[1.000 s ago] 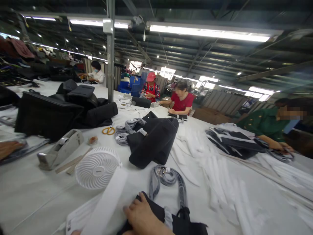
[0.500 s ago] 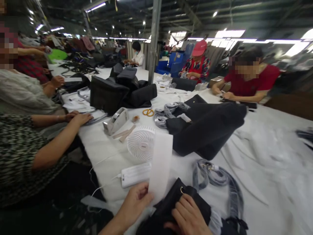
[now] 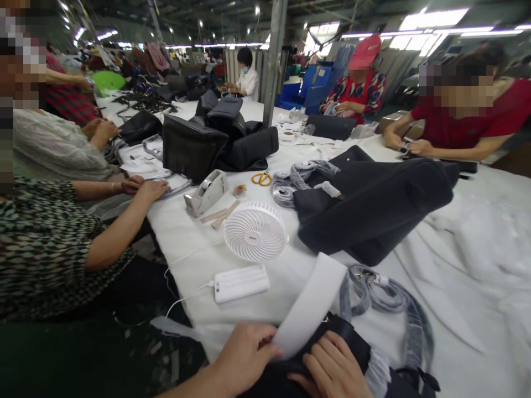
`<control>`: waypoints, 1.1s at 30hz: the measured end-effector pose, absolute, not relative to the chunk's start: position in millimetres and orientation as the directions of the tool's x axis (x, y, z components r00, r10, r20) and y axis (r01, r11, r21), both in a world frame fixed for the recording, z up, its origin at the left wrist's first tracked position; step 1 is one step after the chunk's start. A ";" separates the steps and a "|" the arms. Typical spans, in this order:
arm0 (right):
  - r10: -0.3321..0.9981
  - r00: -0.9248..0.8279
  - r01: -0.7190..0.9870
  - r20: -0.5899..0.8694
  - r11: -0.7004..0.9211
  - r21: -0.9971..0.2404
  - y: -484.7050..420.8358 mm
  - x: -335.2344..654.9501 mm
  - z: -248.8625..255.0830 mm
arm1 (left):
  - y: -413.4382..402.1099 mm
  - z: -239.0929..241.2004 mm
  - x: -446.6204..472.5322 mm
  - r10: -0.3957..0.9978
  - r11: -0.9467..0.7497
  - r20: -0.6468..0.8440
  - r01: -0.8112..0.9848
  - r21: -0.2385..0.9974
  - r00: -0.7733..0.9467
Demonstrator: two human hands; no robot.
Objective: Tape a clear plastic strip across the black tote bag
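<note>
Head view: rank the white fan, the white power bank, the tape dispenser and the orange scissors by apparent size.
1. white fan
2. power bank and tape dispenser: look alike; the dispenser lies farther away, so unranked
3. orange scissors

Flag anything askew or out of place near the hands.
Nothing stands out. Left hand pinches a white foam strip over a black bag under the right hand; the round white fan lies flat.

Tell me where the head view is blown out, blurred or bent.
Head view: ceiling lights at top right are blown out; the white cloth at right is smeared with little detail; the pillar leans from wide-angle distortion; the fan, the left hand and the white strip are fairly sharp.
</note>
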State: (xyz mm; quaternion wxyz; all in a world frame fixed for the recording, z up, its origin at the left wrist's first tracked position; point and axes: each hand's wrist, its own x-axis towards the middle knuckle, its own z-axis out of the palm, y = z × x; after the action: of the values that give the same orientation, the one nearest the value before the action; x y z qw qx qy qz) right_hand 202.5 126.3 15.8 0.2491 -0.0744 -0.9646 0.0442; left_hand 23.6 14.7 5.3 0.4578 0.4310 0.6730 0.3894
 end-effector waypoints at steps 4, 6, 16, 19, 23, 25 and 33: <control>0.178 -0.873 0.130 0.454 0.982 -0.135 124.5 206.5 15.5 | -1.2 0.9 29.8 0.956 0.282 -0.198 0.497 0.821 -0.216; 0.179 -0.872 0.135 0.456 0.982 -0.129 122.9 208.7 13.0 | -7.7 -3.6 31.1 0.957 0.287 -0.205 0.567 0.772 -0.204; 0.204 -0.839 0.172 0.505 0.979 -0.109 118.7 209.8 7.5 | -4.8 -3.0 23.4 0.911 0.182 -0.407 0.821 0.540 0.065; 0.177 -0.828 0.158 0.532 0.984 -0.081 119.1 210.6 5.3 | 0.8 6.0 21.4 0.865 0.103 -0.479 0.882 0.459 0.149; 0.082 -0.839 0.111 0.538 0.994 0.021 123.7 207.0 16.1 | 7.8 17.2 22.0 0.821 0.021 -0.528 0.913 0.408 0.217; -0.016 -0.874 0.056 0.485 0.989 0.135 127.3 202.8 30.9 | 10.9 19.9 23.2 0.811 0.000 -0.539 0.922 0.388 0.227; -0.065 -0.978 -0.019 0.196 0.974 0.225 135.5 191.1 41.3 | 2.8 -11.6 24.9 0.827 0.086 -0.537 0.907 0.412 0.165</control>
State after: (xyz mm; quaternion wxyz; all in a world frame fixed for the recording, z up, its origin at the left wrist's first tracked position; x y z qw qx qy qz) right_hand 191.1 135.5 41.3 0.1018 0.0212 -0.9883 -0.1116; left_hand 24.9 2.8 -11.6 0.3590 0.6736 0.6436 -0.0558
